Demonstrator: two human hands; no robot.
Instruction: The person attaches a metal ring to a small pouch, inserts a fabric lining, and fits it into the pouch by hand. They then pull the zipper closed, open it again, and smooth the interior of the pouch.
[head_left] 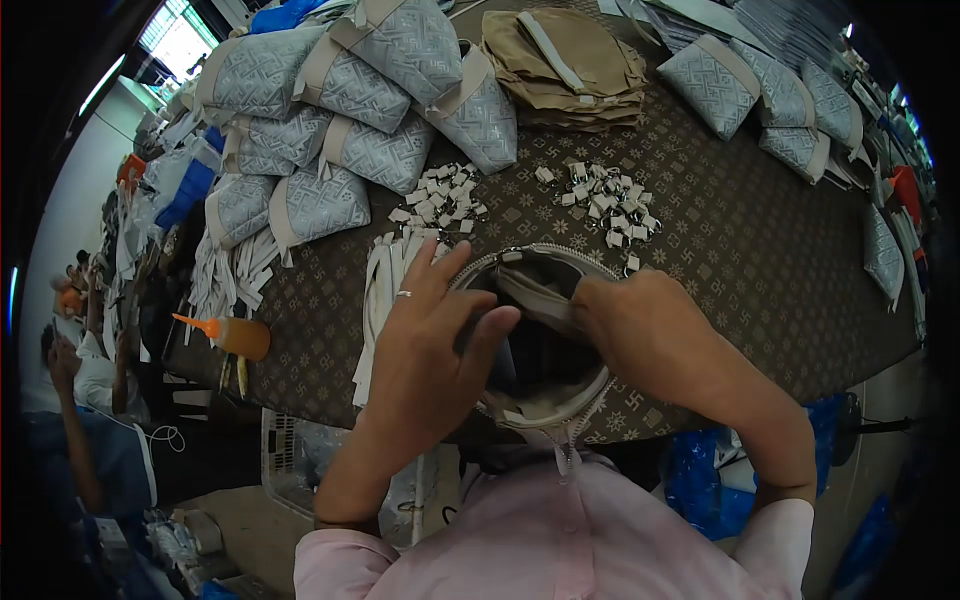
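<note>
A round-mouthed zippered pouch [590, 398] sits upright at the table's front edge, its mouth facing up and its zipper hanging undone toward me. Inside it a pale lining flap [535, 295] shows against the dark interior. My left hand [430, 340] lies along the pouch's left rim with fingers and thumb spread apart, a ring on one finger. On the opposite side, my right hand [650, 325] is closed, its fingertips curled over the rim at the lining flap. Those fingertips are partly hidden. Beyond the pouch are two piles of small cream tabs with metal rings [610, 203].
Stacked grey patterned pouches [375, 80] fill the back left; more pouches [710, 88] lie back right. Folded brown fabric [565, 70] sits between. Pale strips [385, 290] and an orange-tipped glue bottle [240, 337] are at left. Another person's arm [75, 430] shows far left.
</note>
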